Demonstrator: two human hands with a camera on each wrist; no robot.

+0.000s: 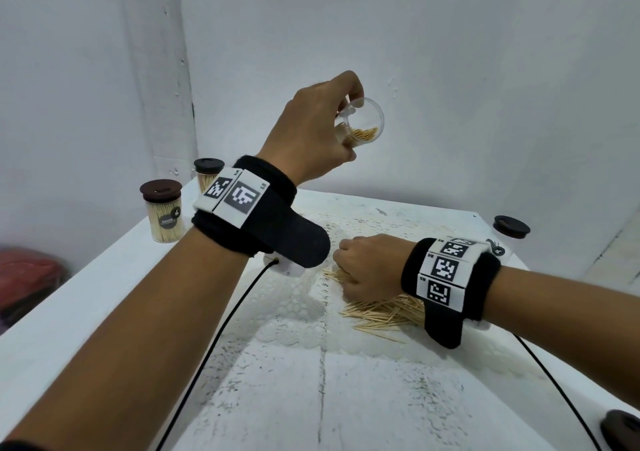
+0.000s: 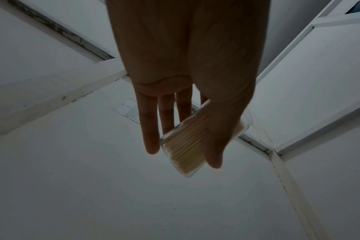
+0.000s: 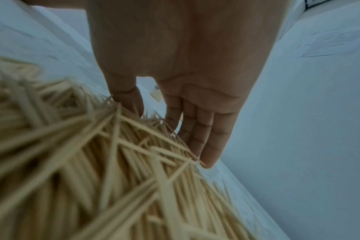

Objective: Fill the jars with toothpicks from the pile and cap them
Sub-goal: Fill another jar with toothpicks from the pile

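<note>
My left hand (image 1: 346, 128) is raised above the table and holds a clear uncapped jar (image 1: 363, 121) tilted on its side, between thumb and fingers. The jar (image 2: 185, 146) is partly filled with toothpicks. My right hand (image 1: 346, 270) is down on the loose pile of toothpicks (image 1: 384, 312) on the lace cloth. In the right wrist view its fingers (image 3: 203, 138) are fairly straight and dig into the pile (image 3: 113, 162), with the thumb a little apart from them. I see nothing lifted in this hand.
Two filled jars with dark caps (image 1: 162, 213) (image 1: 207, 173) stand at the table's back left corner. Another capped jar (image 1: 510, 231) stands at the back right. A loose dark cap (image 1: 620, 430) lies at the near right edge. Black cables run from both wrists. Walls close in behind.
</note>
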